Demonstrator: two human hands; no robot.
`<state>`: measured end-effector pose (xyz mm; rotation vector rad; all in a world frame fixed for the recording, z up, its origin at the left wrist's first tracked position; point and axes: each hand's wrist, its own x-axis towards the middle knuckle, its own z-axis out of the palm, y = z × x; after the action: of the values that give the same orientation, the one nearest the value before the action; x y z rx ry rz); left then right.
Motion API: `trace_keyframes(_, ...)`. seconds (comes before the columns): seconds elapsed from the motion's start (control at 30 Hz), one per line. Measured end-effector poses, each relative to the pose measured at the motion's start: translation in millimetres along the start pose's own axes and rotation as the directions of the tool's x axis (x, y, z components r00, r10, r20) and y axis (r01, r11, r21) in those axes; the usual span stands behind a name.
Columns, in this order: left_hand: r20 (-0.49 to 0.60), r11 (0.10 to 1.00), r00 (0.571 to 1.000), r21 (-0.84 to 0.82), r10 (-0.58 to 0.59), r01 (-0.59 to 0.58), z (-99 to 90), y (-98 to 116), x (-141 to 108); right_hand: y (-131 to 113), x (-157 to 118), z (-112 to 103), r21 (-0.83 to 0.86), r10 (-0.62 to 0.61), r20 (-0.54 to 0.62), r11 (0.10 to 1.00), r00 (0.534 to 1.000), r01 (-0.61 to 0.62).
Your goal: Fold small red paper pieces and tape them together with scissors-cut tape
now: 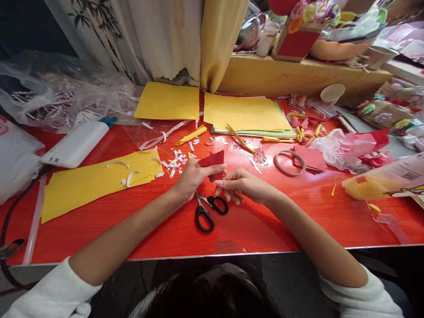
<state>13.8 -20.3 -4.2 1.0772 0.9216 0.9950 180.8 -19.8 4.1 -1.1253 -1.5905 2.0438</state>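
A small piece of red paper (213, 159), which looks folded, is pinched between the thumb and fingers of my left hand (192, 179). My right hand (243, 183) meets it at the lower right edge, thumb and forefinger pressed together there; part of the paper is hidden behind the fingers. Just below both hands, a pair of scissors (205, 216) with black handles lies on the red table (159, 229), its blades partly covered by my left hand. Small white paper scraps (177, 161) are scattered left of my left hand.
Yellow sheets (96, 187) lie at left, with more yellow paper (245, 112) at the back. A tape roll (289, 162) sits beside red paper squares (311, 159). At far left is a white box-shaped device (76, 141); a drink-like bottle (384, 179) lies at right.
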Motion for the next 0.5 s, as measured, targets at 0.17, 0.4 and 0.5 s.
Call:
trace_keyframes(0.17, 0.023, 0.999, 0.999, -0.017, -0.038, 0.039, -2.3, 1, 3, -1, -1, -2, -0.043, 0.015, 0.045, 0.999, 0.999, -0.013)
trace_keyframes(0.4, -0.108, 0.998, 0.992, -0.017, 0.065, -0.067, -11.6, 5, 12, -5, 1, -8, -0.003, -0.107, -0.240, 0.994, 0.965, 0.109)
trace_keyframes(0.5, -0.079, 0.997, 0.994, 0.004, 0.074, -0.074, -10.8, 4, 12, -7, -1, -14, -0.133, -0.302, -0.452, 0.953, 0.839, 0.271)
